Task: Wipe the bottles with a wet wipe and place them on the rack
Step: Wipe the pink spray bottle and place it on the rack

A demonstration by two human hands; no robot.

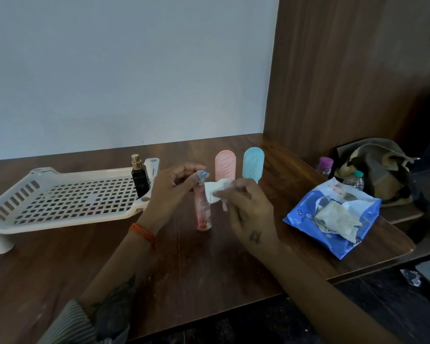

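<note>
The rack (67, 199) stands on the left part of the counter (209, 264), with one bottle (139, 177) upright at its right end. Just right of the rack, a second bottle (204, 209) stands on the counter near the middle, between the left hand (169, 192) on its left and the right hand (248, 209) on its right; a wet wipe (216, 192) lies against its upper part. Behind the hands two more bottles (225, 165) stand side by side, nearer the wall. To the right lies the wipe pack (333, 217), near the counter's right edge. Beyond that edge, on a lower surface, a bag (377, 170) sits with two small containers (324, 165) just before it.
</note>
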